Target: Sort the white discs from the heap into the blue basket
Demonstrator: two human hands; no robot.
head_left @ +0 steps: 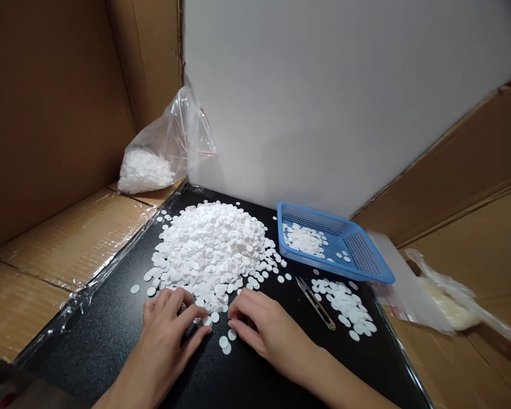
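Observation:
A large heap of small white round discs (pixel 213 238) lies on the black tabletop (pixel 111 335). At the heap's near edge, my left hand (pixel 166 326) has its thumb and index finger closed on a white disc (pixel 206 321). Opposite it, my right hand (pixel 270 324) curls its fingers close to the thumb; whatever lies between those fingertips is hidden. A few loose discs (pixel 224 342) rest just below the right fingertips. Right of the heap lie thread snips (pixel 315 304), apart from both hands, beside a smaller spread of discs (pixel 349 307).
A blue plastic basket (pixel 336 267) with discs inside stands at the back right. At the back left sits a clear bag (pixel 149 167) of white pieces. Another plastic bag (pixel 447 307) lies on the right. Cardboard (pixel 38 244) and a pale wall (pixel 323 102) border the table.

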